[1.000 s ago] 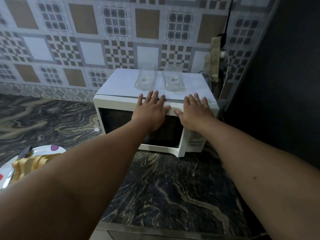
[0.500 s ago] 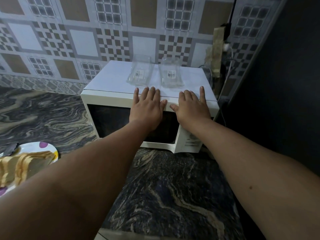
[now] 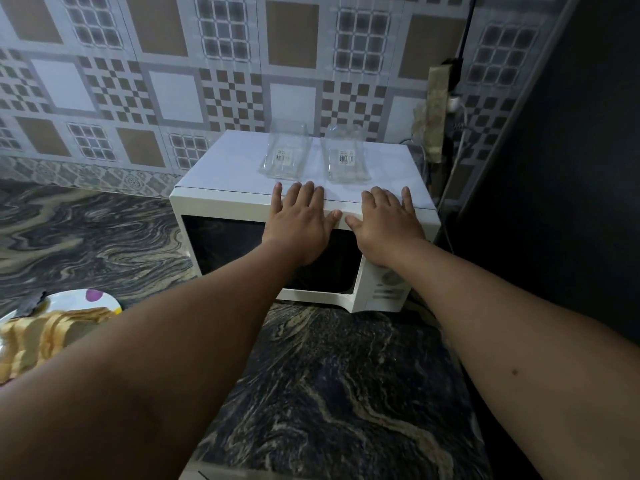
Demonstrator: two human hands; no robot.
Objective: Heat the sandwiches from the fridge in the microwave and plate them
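A white microwave (image 3: 221, 202) stands on the dark marbled counter, its dark door closed. My left hand (image 3: 299, 221) lies flat with straight fingers over the top front edge of the door. Beside it my right hand (image 3: 386, 225) presses flat on the same edge, above the control panel. At the far left a white plate (image 3: 93, 301) with purple spots carries several sandwiches (image 3: 41, 336), partly hidden behind my left forearm.
Two clear plastic containers (image 3: 285, 154) (image 3: 344, 157) with barcode labels lie on the microwave's top. A power strip and cables (image 3: 438, 112) hang on the tiled wall at the right. A dark tall surface (image 3: 571, 150) borders the counter (image 3: 329, 393) on the right.
The view has shifted slightly and the microwave sits a little lower in frame. Both hands stay flat on the microwave's top front edge; the right fingers have spread a little.
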